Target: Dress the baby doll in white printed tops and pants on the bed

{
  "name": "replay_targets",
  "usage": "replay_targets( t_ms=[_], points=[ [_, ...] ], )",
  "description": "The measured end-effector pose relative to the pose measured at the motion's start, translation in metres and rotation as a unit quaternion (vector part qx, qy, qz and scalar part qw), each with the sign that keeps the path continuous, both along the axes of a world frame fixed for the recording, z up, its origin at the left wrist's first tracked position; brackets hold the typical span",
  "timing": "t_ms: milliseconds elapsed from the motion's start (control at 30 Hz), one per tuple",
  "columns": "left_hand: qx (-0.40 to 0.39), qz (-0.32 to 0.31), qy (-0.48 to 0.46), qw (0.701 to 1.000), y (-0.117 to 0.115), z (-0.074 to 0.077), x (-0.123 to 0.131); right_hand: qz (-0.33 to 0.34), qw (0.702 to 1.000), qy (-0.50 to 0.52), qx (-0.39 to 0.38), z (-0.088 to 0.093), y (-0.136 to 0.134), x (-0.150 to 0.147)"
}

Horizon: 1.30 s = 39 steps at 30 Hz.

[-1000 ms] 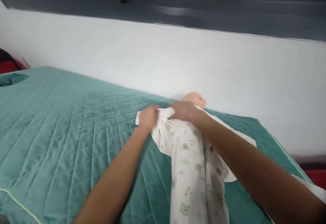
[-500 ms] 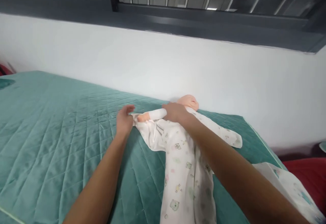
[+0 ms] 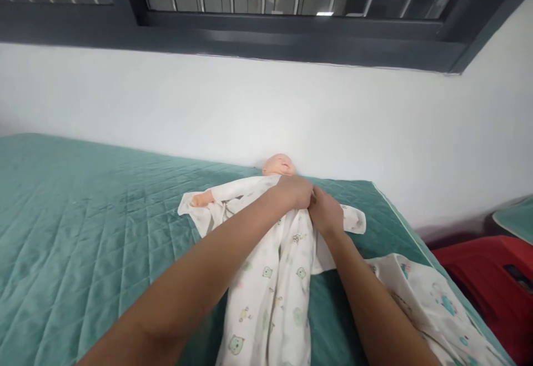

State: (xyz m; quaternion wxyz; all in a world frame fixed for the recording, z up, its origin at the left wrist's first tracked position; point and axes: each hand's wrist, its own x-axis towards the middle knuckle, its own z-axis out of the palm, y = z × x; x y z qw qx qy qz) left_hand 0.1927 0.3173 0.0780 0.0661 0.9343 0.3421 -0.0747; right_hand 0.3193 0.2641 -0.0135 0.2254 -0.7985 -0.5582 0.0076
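Note:
A baby doll (image 3: 280,164) lies face up on the green quilted cover, its head toward the wall. White baby pyjamas (image 3: 266,271) printed with small bears are spread along its body. On the left, the doll's white-sleeved arm (image 3: 202,198) rests on top of an open pyjama sleeve (image 3: 200,219). The other pyjama sleeve (image 3: 353,220) reaches out to the right. At the doll's chest my left hand (image 3: 295,191) is closed on the pyjamas. Right beside it, touching it, my right hand (image 3: 327,210) grips the cloth too. My fingertips are partly hidden.
Another white printed garment (image 3: 441,305) lies by my right forearm, near the right edge of the quilted cover (image 3: 104,244). A red plastic object (image 3: 478,282) stands beyond that edge. The white wall (image 3: 200,105) and dark window frame (image 3: 250,38) rise behind.
My left hand has moved right, from the left pyjama sleeve to the doll's chest. My right hand has left the doll's left-side arm and moved right. The view has turned rightward.

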Motion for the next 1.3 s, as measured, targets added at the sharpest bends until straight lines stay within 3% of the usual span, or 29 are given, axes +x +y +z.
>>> replay_targets(
  t_ms=[133, 300, 400, 500, 667, 767, 900, 1167, 1300],
  points=[
    [0.000, 0.002, 0.055, 0.998, 0.006, -0.003, 0.029, -0.095, 0.994, 0.060, -0.011, 0.005, -0.003, 0.017],
    [0.031, 0.022, 0.074, 0.996, 0.004, -0.018, 0.047, -0.087, 0.992, 0.086, -0.014, 0.002, -0.005, 0.023],
    [0.046, 0.039, 0.082, 0.995, 0.003, -0.019, 0.051, -0.089, 0.991, 0.097, -0.015, 0.002, -0.006, 0.021],
    [0.056, 0.050, 0.090, 0.993, 0.007, -0.008, 0.041, -0.100, 0.987, 0.122, -0.011, 0.002, -0.007, 0.026],
    [0.084, 0.038, 0.093, 0.991, 0.020, 0.024, 0.004, -0.106, 0.973, 0.204, 0.013, -0.004, -0.007, 0.040],
    [0.096, 0.037, 0.108, 0.989, 0.021, 0.032, -0.012, -0.086, 0.957, 0.272, 0.054, -0.009, -0.004, 0.047],
    [0.086, 0.043, 0.103, 0.990, 0.016, 0.030, -0.022, -0.040, 0.921, 0.370, 0.119, -0.017, 0.001, 0.055],
    [0.075, 0.032, 0.087, 0.993, 0.014, 0.022, -0.024, -0.031, 0.843, 0.480, 0.242, -0.025, 0.004, 0.056],
    [0.063, 0.017, 0.068, 0.996, 0.013, 0.011, -0.015, -0.011, 0.835, 0.498, 0.236, -0.021, 0.005, 0.044]
  ],
)
